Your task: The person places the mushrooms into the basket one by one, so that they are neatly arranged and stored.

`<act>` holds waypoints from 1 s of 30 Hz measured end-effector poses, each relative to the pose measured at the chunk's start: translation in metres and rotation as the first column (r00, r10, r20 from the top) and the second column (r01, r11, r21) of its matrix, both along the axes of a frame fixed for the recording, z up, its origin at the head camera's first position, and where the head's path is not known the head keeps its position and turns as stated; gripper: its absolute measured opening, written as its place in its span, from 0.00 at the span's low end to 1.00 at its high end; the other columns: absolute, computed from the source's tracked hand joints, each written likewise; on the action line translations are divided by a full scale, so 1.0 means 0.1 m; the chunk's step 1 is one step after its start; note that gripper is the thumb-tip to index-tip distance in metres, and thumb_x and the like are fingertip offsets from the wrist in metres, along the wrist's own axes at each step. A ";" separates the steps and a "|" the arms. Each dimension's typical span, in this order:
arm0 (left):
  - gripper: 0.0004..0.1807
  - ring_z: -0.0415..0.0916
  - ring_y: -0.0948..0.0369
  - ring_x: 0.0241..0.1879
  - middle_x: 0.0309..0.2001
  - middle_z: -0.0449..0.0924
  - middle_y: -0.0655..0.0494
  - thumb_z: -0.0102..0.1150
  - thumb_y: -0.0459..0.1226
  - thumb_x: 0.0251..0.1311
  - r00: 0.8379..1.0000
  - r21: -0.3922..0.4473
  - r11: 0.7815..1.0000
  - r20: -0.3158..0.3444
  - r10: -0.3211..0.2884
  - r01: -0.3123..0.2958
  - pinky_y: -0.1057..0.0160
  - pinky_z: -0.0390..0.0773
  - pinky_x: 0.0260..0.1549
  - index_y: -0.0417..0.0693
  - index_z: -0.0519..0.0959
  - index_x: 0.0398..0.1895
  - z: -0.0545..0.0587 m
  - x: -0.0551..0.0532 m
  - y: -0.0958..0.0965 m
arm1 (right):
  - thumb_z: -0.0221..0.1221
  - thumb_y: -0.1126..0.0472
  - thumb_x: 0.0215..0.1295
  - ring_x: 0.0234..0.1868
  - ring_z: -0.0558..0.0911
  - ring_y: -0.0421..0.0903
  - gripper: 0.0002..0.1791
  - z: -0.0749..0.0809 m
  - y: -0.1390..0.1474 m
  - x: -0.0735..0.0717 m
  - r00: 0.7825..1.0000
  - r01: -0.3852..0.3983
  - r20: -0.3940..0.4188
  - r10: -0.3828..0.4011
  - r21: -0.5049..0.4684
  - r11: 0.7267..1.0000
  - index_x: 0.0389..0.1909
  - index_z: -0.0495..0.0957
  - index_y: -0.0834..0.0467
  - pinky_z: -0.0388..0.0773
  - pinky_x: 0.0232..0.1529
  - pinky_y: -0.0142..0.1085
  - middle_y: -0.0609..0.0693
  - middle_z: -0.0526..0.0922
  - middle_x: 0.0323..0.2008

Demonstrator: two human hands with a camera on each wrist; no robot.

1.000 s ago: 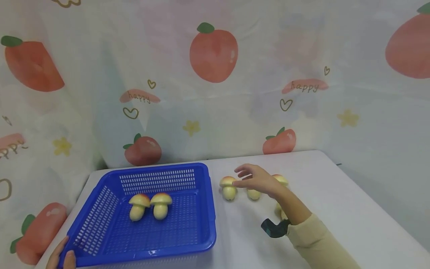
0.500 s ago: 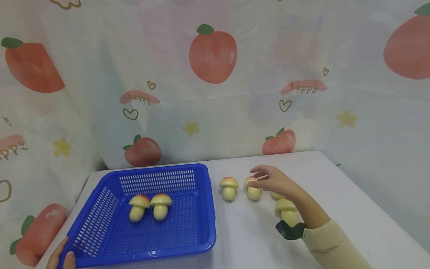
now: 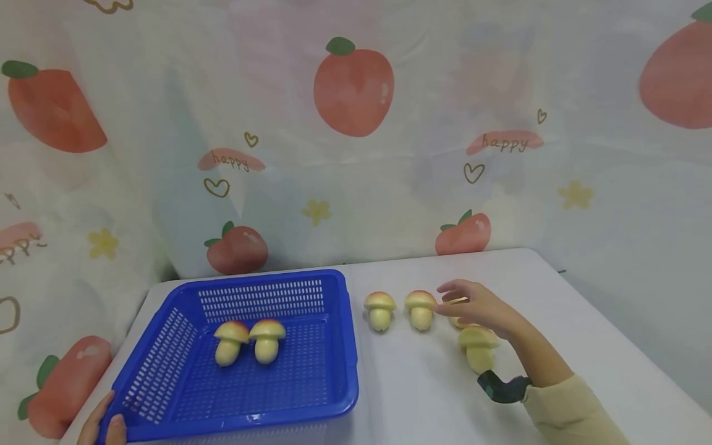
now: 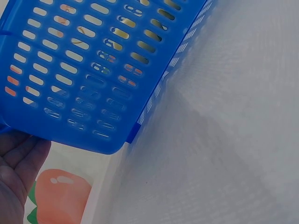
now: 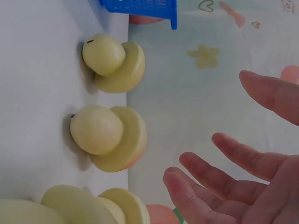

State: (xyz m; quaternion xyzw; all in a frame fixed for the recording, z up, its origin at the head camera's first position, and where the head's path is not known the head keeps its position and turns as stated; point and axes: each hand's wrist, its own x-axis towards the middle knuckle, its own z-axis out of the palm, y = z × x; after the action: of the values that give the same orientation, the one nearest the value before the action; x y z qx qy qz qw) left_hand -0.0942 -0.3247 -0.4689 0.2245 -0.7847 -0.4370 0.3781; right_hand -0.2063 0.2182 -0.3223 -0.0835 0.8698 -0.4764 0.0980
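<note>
My left hand [image 3: 102,424] holds the near left corner of a blue plastic basket [image 3: 239,422]; the left wrist view shows fingers [image 4: 28,161] against its outer side. Two toy mushrooms lie in the basket, a left one [image 3: 228,352] and a right one [image 3: 266,350]. My right hand [image 3: 478,305] hovers over the table with its fingers loosely spread, holding nothing. Beneath and beside it are several more mushrooms: one by the basket [image 3: 381,318], one left of my fingertips [image 3: 421,317], one partly hidden behind my hand [image 3: 457,322] and one nearer me [image 3: 479,349].
A white-covered table [image 3: 411,395] carries everything. Behind it hangs a pale cloth [image 3: 389,185] printed with fruit and hearts. A dark device [image 3: 503,387] sits at my right wrist, by the beige sleeve [image 3: 573,411].
My right hand has moved right, away from the basket, past the second table mushroom, which now shows fully, as does the nearest one. The left hand and basket have stayed put.
</note>
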 end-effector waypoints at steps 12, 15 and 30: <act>0.21 0.61 0.87 0.21 0.34 0.61 0.84 0.46 0.39 0.66 0.997 -0.005 1.000 0.073 0.028 -0.028 0.78 0.64 0.13 0.54 0.70 0.62 -0.02 0.01 0.01 | 0.62 0.53 0.57 0.50 0.72 0.57 0.33 -0.05 0.24 0.04 1.000 0.020 0.002 -0.020 0.061 0.998 0.57 0.65 0.70 0.74 0.43 0.47 0.66 0.71 0.51; 0.21 0.59 0.87 0.22 0.37 0.69 0.70 0.46 0.39 0.66 0.995 -0.012 1.000 0.097 0.027 -0.026 0.78 0.63 0.14 0.52 0.69 0.62 -0.02 0.01 -0.01 | 0.62 0.53 0.57 0.49 0.73 0.58 0.33 -0.08 0.30 0.08 1.000 0.030 -0.008 -0.029 0.098 0.995 0.55 0.65 0.72 0.75 0.42 0.47 0.69 0.71 0.50; 0.20 0.62 0.83 0.23 0.36 0.71 0.71 0.47 0.40 0.65 0.993 0.004 1.000 0.112 0.029 -0.029 0.79 0.63 0.16 0.59 0.71 0.61 -0.36 -0.11 -0.30 | 0.64 0.48 0.54 0.49 0.71 0.65 0.35 -0.34 0.44 0.14 0.993 0.119 -0.016 -0.120 0.311 0.943 0.54 0.68 0.70 0.72 0.43 0.52 0.69 0.72 0.49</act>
State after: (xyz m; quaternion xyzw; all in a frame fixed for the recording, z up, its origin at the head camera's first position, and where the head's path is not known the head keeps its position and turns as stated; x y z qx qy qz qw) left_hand -0.1048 -0.3551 -0.5045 0.2611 -0.8002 -0.4202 0.3391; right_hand -0.1926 0.2618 -0.3567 -0.0134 0.9373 -0.3385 0.0820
